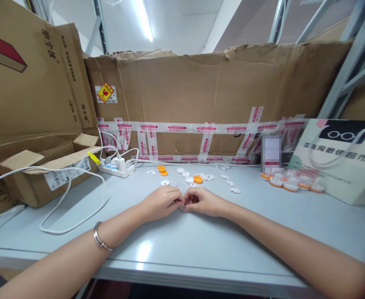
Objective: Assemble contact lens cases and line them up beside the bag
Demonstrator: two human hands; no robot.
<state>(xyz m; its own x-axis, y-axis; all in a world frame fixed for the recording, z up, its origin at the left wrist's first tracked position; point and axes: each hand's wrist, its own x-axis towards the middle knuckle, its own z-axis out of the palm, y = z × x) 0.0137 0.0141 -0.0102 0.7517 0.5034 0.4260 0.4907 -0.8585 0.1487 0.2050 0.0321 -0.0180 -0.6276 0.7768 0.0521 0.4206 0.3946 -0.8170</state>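
Observation:
My left hand (161,202) and my right hand (206,202) meet over the middle of the table, fingertips pinched together. Between them is a small clear plastic part (181,207), mostly covered by the fingers, so its shape is hard to make out. Just beyond the hands lie white plastic rings (189,180), an orange ring (198,179) and small white perforated pieces (209,177). A white ring with a dark centre (165,182) rests near my left hand. Farther left are several orange rings (162,170), partly overlapping.
Orange-based clear assemblies (290,184) cluster at the right, before a paper bag (338,162). Clear parts (222,165) stand at the back. A power strip (117,167), a looping white cable (103,195) and an open carton (42,182) occupy the left. Cardboard (182,91) walls the back.

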